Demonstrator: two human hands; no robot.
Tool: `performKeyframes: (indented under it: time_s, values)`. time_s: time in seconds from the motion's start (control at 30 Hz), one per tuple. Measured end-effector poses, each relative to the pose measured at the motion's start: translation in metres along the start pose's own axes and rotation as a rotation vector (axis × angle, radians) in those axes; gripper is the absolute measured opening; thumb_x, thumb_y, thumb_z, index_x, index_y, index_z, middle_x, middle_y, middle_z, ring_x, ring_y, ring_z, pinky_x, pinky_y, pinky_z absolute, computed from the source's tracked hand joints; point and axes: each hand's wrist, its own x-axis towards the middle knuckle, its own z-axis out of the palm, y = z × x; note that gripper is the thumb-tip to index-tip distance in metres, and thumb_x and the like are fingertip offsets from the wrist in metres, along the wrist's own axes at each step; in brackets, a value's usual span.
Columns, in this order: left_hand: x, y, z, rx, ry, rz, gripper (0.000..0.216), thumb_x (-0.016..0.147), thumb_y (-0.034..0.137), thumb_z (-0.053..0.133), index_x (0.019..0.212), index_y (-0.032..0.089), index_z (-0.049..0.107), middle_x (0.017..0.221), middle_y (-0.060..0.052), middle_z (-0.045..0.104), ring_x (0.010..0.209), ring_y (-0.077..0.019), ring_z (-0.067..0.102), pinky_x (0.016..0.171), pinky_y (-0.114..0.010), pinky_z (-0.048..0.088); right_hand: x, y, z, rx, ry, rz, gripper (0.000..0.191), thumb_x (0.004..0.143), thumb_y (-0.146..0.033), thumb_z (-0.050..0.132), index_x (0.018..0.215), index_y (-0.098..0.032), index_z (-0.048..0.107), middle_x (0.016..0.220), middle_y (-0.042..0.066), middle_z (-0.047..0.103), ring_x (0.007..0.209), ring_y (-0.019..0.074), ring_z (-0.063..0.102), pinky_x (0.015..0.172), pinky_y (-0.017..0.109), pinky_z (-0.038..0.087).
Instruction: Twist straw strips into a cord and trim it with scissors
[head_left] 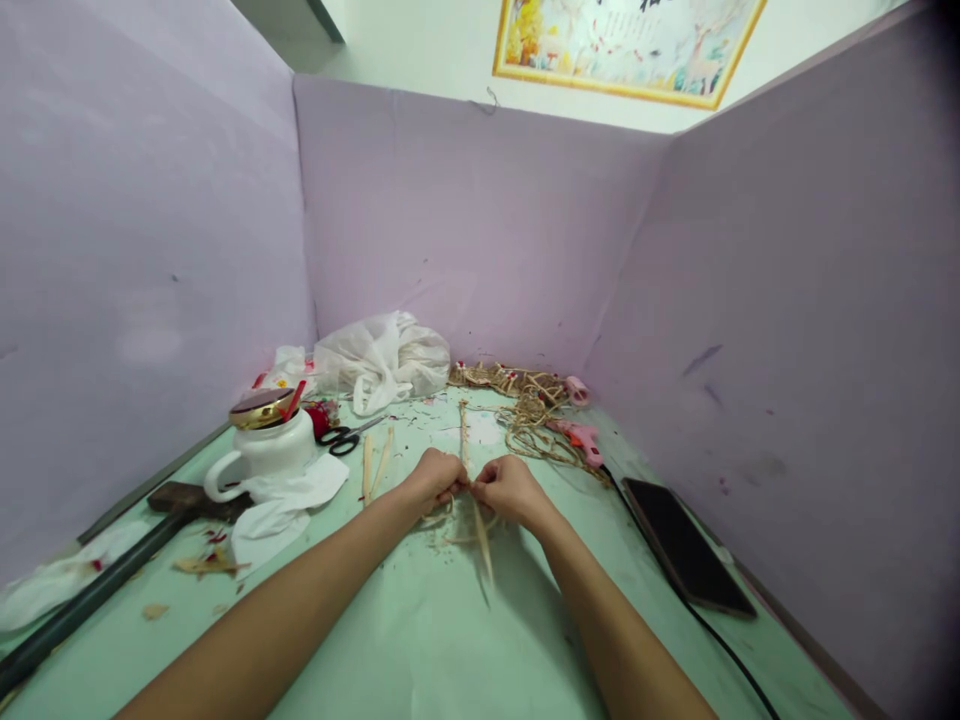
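My left hand point(436, 476) and my right hand point(511, 487) meet over the middle of the table, fingers closed in a pinch. Between them they grip a narrow straw-coloured braid point(464, 432), which runs away from me along the tabletop. Below the fingers a pale, flat loose strip point(482, 545) hangs toward me, with thinner strands curling beside it. My fingertips cover the spot where the strands cross. Two pale strips point(367, 468) lie left of my left hand, close to black-handled scissors point(346, 438).
At left stand a white mug point(277, 450) with a gold lid and a dark-handled hammer point(97, 570). A white plastic bag point(386, 355) sits at the back. Coiled twine point(532, 410), a pink glue gun point(583, 440) and a phone point(686, 545) lie at right. Purple partitions enclose three sides.
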Motion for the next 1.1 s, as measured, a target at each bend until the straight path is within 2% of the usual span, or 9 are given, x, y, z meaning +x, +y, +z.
performKeyframes:
  time_s: [0.13,0.3,0.37,0.43,0.5,0.67,0.73,0.87,1.1]
  values:
    - [-0.002,-0.003,-0.003,-0.054,-0.025,0.014,0.021,0.055,0.010,0.050,0.042,0.016,0.035,0.032,0.005,0.034,0.027,-0.0039,0.026,0.032,-0.019,0.014,-0.007,-0.007,0.005,0.039,-0.047,-0.029,0.012,0.056,-0.015,0.053,0.051,-0.014,0.063,0.041,0.001,0.054,0.045,0.0104,0.045,0.043,0.021,0.026]
    - [-0.006,-0.005,-0.009,-0.120,-0.070,0.100,0.021,0.053,0.008,0.049,0.043,0.016,0.032,0.033,0.009,0.028,0.027,-0.0015,0.021,0.032,-0.017,0.013,-0.007,-0.008,0.003,0.178,-0.124,-0.036,0.011,0.057,-0.015,0.056,0.047,-0.013,0.060,0.040,-0.001,0.054,0.040,0.0079,0.042,0.042,0.019,0.028]
    - [-0.006,-0.005,-0.011,-0.134,-0.106,0.118,0.020,0.053,0.009,0.050,0.044,0.016,0.034,0.033,0.009,0.028,0.027,-0.0013,0.021,0.032,-0.017,0.013,-0.003,-0.004,-0.003,0.262,-0.125,0.004,0.016,0.061,-0.022,0.058,0.048,-0.013,0.059,0.042,0.000,0.055,0.040,0.0079,0.043,0.041,0.019,0.030]
    - [-0.005,-0.006,-0.012,-0.137,-0.140,0.129,0.019,0.054,0.011,0.051,0.045,0.016,0.035,0.034,0.008,0.029,0.027,-0.0017,0.021,0.031,-0.018,0.011,0.002,0.000,-0.008,0.354,-0.064,0.076,0.019,0.068,-0.027,0.053,0.055,-0.013,0.058,0.051,0.003,0.059,0.044,0.0087,0.048,0.042,0.018,0.034]
    - [-0.003,-0.007,-0.013,-0.130,-0.166,0.138,0.018,0.054,0.011,0.051,0.044,0.016,0.036,0.034,0.008,0.030,0.026,-0.0023,0.022,0.031,-0.018,0.009,0.005,0.002,-0.010,0.445,-0.030,0.154,0.017,0.072,-0.026,0.049,0.063,-0.014,0.058,0.060,0.005,0.062,0.048,0.0093,0.052,0.043,0.018,0.037]
    - [0.001,-0.009,-0.013,-0.084,-0.194,0.156,0.015,0.054,0.010,0.047,0.043,0.016,0.038,0.032,0.007,0.030,0.026,-0.0034,0.024,0.030,-0.019,0.011,0.001,-0.006,0.002,0.634,-0.184,0.212,0.014,0.072,-0.018,0.048,0.063,-0.013,0.057,0.055,0.004,0.060,0.045,0.0092,0.051,0.046,0.021,0.043]
    - [0.001,-0.009,-0.013,-0.052,-0.193,0.159,0.016,0.053,0.009,0.046,0.043,0.016,0.037,0.031,0.007,0.028,0.026,-0.0037,0.024,0.031,-0.019,0.013,0.000,-0.008,0.009,0.659,-0.200,0.216,0.017,0.072,-0.018,0.047,0.057,-0.013,0.055,0.047,0.001,0.054,0.038,0.0072,0.045,0.041,0.019,0.039]
    - [0.000,-0.008,-0.014,0.040,-0.174,0.156,0.015,0.053,0.009,0.047,0.043,0.016,0.038,0.031,0.008,0.028,0.027,-0.0044,0.025,0.031,-0.019,0.015,0.003,-0.004,0.016,0.651,-0.121,0.227,0.017,0.066,-0.016,0.051,0.050,-0.015,0.048,0.035,-0.006,0.040,0.030,0.0038,0.029,0.033,0.018,0.022]
    - [-0.006,0.000,-0.021,0.289,-0.079,0.180,0.011,0.051,0.010,0.050,0.041,0.015,0.046,0.026,0.006,0.028,0.028,-0.0074,0.028,0.034,-0.021,0.019,0.007,0.003,0.020,0.659,-0.076,0.244,0.012,0.058,-0.015,0.056,0.049,-0.015,0.047,0.034,-0.008,0.040,0.030,0.0027,0.024,0.035,0.020,0.013]
